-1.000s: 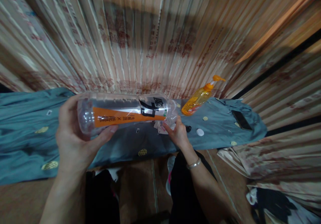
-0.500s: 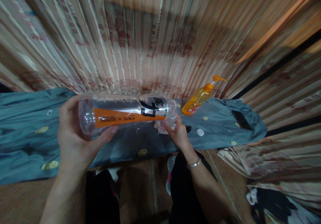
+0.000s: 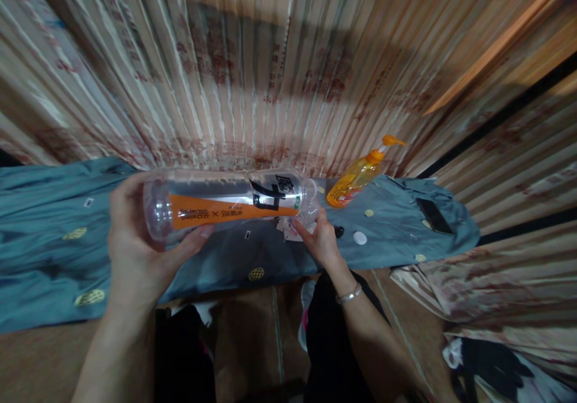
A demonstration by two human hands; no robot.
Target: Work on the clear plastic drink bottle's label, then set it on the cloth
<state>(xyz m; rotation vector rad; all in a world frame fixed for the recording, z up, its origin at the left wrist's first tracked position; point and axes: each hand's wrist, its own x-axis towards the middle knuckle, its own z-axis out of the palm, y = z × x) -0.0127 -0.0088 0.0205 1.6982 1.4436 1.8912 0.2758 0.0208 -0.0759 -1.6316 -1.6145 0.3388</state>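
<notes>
Holding, in the head view, a long clear plastic bottle with an orange-and-black printed label [image 3: 225, 203], roughly level and apparently raised above a narrow bench draped in blue-green printed cloth [image 3: 216, 275]. Clamped round the base end with the left hand [image 3: 137, 249], gripped at the neck end with the right hand [image 3: 321, 240]. Done, to judge from this: bringing both hands onto the bottle, with it off the cloth. Not yet done: releasing either end or setting it down. Seemingly empty inside; impossible to tell whether capped. Untouched just beyond the right hand: an amber pump bottle with an orange head [image 3: 354, 183]. To the right of that hand: a small white disc [image 3: 359, 238] and, farther off, a flat black phone-like rectangle [image 3: 434, 216].
</notes>
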